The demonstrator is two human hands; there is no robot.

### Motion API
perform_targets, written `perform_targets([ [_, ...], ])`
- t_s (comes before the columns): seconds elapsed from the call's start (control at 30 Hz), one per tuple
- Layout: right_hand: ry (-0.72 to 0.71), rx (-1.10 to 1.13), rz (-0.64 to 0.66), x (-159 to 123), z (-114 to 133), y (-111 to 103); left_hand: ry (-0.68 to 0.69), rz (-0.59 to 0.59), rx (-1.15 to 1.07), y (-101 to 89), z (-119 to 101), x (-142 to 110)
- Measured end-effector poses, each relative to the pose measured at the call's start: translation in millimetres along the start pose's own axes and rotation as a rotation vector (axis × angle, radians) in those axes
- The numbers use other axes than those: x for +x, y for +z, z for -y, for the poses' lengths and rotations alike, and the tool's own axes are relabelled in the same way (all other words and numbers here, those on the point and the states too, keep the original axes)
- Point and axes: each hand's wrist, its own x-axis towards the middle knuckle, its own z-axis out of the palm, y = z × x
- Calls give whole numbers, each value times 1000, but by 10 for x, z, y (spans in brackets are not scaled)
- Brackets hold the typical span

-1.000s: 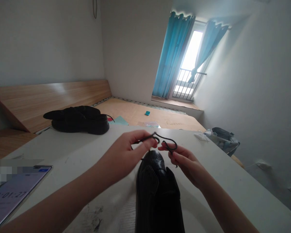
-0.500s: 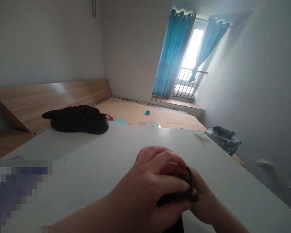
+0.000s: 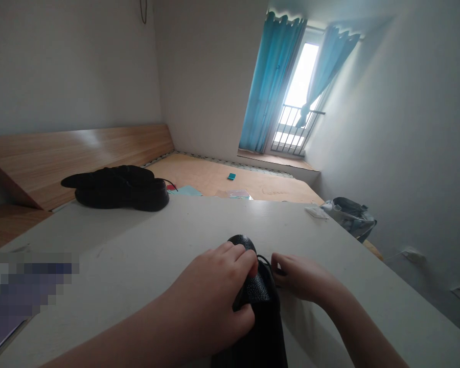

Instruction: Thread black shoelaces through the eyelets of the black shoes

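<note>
A black leather shoe lies on the white table with its toe pointing away from me. My left hand is curled over the shoe's front, fingers on the toe and lacing area. A thin black shoelace comes out of the shoe's top and runs right. My right hand sits just right of the shoe, its fingertips pinching the lace. Part of the lacing is hidden under my left hand.
A second black shoe pile rests on the wooden surface beyond the table. A pixelated tablet lies at the table's left. A grey bag sits past the right edge. The table's far edge runs close ahead.
My hands have gone from lifting the lace loops above the shoe, through clasping together, to separating. The left now rests on the shoe, and the right has moved to its right side.
</note>
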Motion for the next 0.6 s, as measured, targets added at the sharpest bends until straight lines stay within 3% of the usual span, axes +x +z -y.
perform_targets([
  [0.17, -237, 79, 9, -47, -98, -69, -32, -36, 5, -106, 38, 51],
  [0.3, -273, 271, -268, -80, -65, -241, -56, -76, 12, -135, 97, 90],
  [0.37, -354, 467, -314, -162, -4, -343, -63, -94, 19, -135, 108, 102],
  [0.43, -518, 682, -203, -309, 97, -438, -74, -110, 19, -136, 104, 107],
  [0.5, -659, 742, -56, -486, 248, -496, -89, -123, 13, -138, 90, 105],
  [0.57, -684, 550, 40, -629, 445, -492, -97, -121, 14, -136, 79, 103],
  [0.6, -629, 376, 82, -670, 552, -465, -96, -122, 21, -134, 76, 102],
])
